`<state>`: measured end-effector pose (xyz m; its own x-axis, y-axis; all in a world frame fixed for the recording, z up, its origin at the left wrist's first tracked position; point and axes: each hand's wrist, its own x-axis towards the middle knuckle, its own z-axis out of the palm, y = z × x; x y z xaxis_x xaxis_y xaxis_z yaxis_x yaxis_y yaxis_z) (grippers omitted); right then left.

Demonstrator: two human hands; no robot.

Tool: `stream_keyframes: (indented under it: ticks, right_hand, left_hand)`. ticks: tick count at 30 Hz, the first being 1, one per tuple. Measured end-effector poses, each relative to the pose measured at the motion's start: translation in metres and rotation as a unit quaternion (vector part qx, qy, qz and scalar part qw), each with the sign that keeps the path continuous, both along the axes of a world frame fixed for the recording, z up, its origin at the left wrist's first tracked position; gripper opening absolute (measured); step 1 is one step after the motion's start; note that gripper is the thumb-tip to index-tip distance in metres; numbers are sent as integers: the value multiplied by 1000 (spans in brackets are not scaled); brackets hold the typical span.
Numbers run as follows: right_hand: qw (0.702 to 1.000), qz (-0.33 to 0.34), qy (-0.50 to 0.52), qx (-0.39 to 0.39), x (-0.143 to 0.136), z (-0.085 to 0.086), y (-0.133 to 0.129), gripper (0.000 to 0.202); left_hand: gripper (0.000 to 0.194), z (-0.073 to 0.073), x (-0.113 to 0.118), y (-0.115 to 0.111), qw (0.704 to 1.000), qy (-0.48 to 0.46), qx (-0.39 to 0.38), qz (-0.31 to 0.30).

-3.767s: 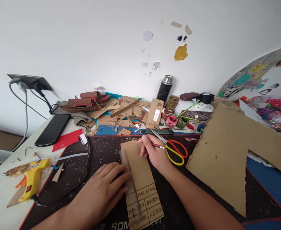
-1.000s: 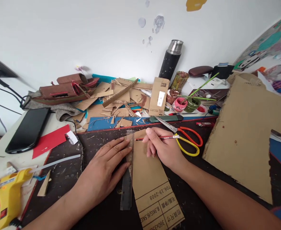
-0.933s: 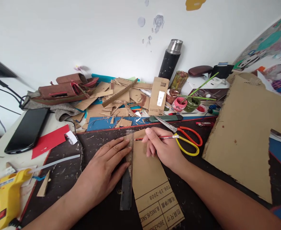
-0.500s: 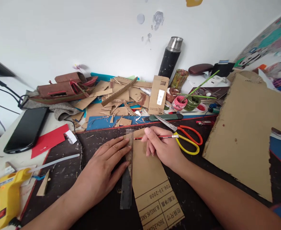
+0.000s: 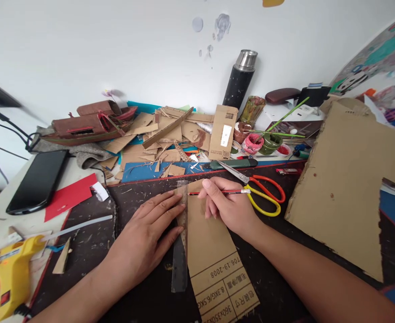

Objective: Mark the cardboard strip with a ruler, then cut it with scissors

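Observation:
A printed cardboard strip (image 5: 210,246) lies on the dark mat, with a clear ruler (image 5: 180,269) along its left edge. My left hand (image 5: 150,224) rests flat, fingers stretched out, its fingertips pressing on the ruler. In my right hand (image 5: 226,202) a red and black pencil (image 5: 236,192) is pinched, its tip at the ruler's edge near the strip's upper left. The right hand's lower fingers are curled over the cardboard. Beside that hand lie open scissors (image 5: 267,193) with red and yellow handles.
A yellow glue gun (image 5: 12,278) and a phone (image 5: 37,181) lie at left. Behind are a model boat (image 5: 89,125), cardboard scraps (image 5: 167,134), paint pots (image 5: 253,143), a green cutter (image 5: 232,164) and a flask (image 5: 239,80). A large cardboard sheet (image 5: 345,193) is at right.
The ruler's lower end has shifted slightly to the right, closer to the strip. Both hands and the pencil are almost where they were.

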<state>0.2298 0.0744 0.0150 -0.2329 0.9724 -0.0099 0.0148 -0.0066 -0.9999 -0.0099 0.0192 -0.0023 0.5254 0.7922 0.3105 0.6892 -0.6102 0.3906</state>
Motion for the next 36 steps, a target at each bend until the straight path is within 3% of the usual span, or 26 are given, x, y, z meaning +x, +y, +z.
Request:
stream_keyframes:
  ticks: [36]
  right_hand:
    - [1000,3,23,-2,1,-1,-1,54]
  left_hand:
    - [40,1,1,0,1000,10,14,-4]
